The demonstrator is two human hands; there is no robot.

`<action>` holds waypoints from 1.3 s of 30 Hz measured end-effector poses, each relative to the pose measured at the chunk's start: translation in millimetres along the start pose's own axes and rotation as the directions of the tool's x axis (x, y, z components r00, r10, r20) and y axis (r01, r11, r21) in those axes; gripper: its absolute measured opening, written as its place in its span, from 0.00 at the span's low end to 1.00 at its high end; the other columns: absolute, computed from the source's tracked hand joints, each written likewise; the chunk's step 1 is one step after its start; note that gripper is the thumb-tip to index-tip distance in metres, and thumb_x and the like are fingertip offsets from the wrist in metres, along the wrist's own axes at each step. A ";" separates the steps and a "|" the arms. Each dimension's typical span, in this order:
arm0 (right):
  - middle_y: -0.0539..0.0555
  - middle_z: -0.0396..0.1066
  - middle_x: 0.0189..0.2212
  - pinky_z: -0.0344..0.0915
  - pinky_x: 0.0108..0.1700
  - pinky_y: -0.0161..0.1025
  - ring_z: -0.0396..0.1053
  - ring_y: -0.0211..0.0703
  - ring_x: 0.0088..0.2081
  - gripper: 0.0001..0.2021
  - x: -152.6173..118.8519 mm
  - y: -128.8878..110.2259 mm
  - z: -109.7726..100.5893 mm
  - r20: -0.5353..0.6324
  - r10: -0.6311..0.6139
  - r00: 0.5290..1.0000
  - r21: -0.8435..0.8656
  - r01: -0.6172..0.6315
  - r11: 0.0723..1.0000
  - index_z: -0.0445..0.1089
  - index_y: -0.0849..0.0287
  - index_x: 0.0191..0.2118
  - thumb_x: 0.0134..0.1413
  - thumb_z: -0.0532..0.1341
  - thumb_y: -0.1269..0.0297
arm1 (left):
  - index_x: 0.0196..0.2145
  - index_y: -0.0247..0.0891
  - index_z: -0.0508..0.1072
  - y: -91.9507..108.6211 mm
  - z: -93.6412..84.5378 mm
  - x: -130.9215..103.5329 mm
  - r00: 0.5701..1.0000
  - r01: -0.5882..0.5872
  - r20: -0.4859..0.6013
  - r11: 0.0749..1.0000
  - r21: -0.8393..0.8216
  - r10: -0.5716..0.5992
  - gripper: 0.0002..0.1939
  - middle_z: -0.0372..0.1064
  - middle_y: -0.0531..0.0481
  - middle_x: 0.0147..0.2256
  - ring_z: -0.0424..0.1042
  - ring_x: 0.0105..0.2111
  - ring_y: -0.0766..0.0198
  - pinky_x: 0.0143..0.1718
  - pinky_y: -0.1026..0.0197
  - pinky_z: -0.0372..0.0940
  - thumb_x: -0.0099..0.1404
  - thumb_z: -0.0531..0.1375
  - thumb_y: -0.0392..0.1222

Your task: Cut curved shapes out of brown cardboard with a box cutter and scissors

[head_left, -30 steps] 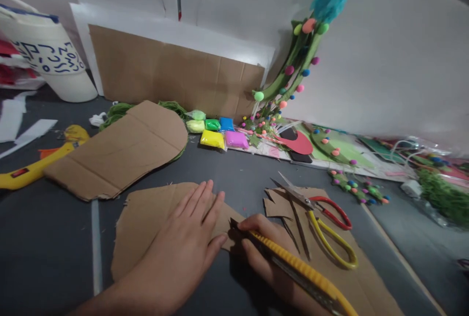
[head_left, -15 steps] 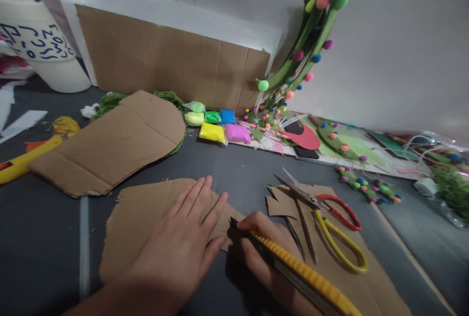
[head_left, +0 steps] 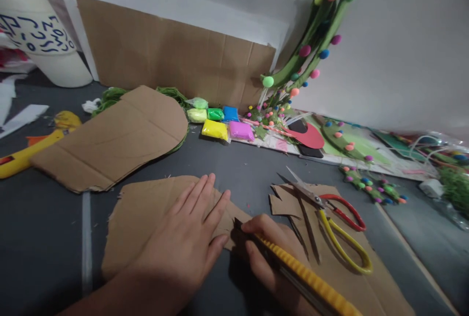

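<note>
My left hand (head_left: 183, 238) lies flat with its fingers stretched out, pressing on a piece of cardboard (head_left: 141, 213). In my right hand (head_left: 273, 250) is a yellow utility knife (head_left: 311, 277), its dark blade touching the cardboard just right of my left fingers. Beyond my left hand rests a rounded cardboard cutout (head_left: 135, 130) on green cord. To the right of my right hand, scissors (head_left: 322, 203) with one red and one yellow handle lie spread on another cardboard sheet (head_left: 351, 257) with slits cut into it.
Bright packets of modelling clay (head_left: 214, 129) sit near the wall. A yellow glue gun (head_left: 40, 150) lies at left, below a white cup (head_left: 47, 32). Pompom-covered green decorations (head_left: 311, 57) lean at the back right, and a cardboard panel (head_left: 172, 52) stands behind.
The view has shifted slightly, so things sit a little further right. Both hands keep about the same place on the cardboard, with the knife still in my right hand.
</note>
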State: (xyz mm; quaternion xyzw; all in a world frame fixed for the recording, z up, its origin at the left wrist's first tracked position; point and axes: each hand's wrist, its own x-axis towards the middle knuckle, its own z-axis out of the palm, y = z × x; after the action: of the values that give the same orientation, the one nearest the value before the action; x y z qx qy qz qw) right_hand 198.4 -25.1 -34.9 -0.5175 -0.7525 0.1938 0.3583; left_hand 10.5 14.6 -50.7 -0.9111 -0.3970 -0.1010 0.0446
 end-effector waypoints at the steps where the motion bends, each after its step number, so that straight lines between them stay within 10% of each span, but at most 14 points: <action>1: 0.46 0.73 0.23 0.66 0.26 0.29 0.72 0.36 0.22 0.09 -0.5 0.0 0.4 -0.008 -0.003 1.000 0.001 0.003 1.000 0.62 0.52 0.36 0.50 0.53 0.73 | 0.60 0.33 0.64 0.2 -0.4 0.3 1.000 -0.004 -0.004 1.000 0.006 0.004 0.28 0.57 0.24 0.60 0.54 0.61 0.39 0.56 0.42 0.61 0.65 0.54 0.48; 14: 0.45 0.70 0.19 0.62 0.22 0.29 0.69 0.35 0.18 0.07 -4.3 -3.0 6.6 -0.076 0.016 0.997 -0.007 -0.017 1.000 0.61 0.53 0.32 0.49 0.52 0.73 | 0.60 0.32 0.64 0.8 -4.1 3.8 0.998 0.003 0.057 1.000 0.005 -0.004 0.29 0.57 0.24 0.60 0.53 0.61 0.38 0.56 0.42 0.60 0.65 0.52 0.48; 25: 0.47 0.71 0.22 0.61 0.25 0.33 0.69 0.38 0.23 0.04 13.7 -2.7 -11.4 0.090 0.173 0.981 0.054 -0.178 0.983 0.65 0.55 0.32 0.50 0.54 0.68 | 0.58 0.35 0.68 -1.9 -17.8 0.5 0.993 0.084 0.084 0.996 0.007 -0.084 0.33 0.66 0.28 0.55 0.68 0.53 0.36 0.46 0.39 0.67 0.64 0.53 0.60; 31: 0.48 0.71 0.23 0.60 0.26 0.33 0.67 0.37 0.23 0.05 6.1 3.3 -6.3 0.020 0.149 0.989 0.069 -0.150 0.986 0.66 0.55 0.33 0.51 0.54 0.67 | 0.63 0.38 0.58 -4.6 -13.9 3.9 0.979 -0.120 0.152 0.987 -0.106 0.135 0.27 0.49 0.44 0.65 0.55 0.63 0.47 0.57 0.43 0.58 0.72 0.45 0.51; 39: 0.47 0.71 0.21 0.63 0.26 0.30 0.70 0.36 0.22 0.05 6.8 0.6 -8.8 0.036 0.106 0.994 0.045 -0.107 0.993 0.65 0.56 0.33 0.51 0.53 0.70 | 0.63 0.37 0.58 -8.5 -8.1 6.3 0.975 -0.082 0.190 0.984 -0.158 0.112 0.28 0.50 0.45 0.65 0.54 0.63 0.48 0.60 0.45 0.51 0.69 0.50 0.49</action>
State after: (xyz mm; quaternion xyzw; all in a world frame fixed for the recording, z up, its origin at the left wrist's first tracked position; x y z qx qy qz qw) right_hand 203.9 -19.3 -27.1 -0.5450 -0.7249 0.2391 0.3469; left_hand 7.3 23.5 -41.4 -0.9358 -0.3456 -0.0370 -0.0587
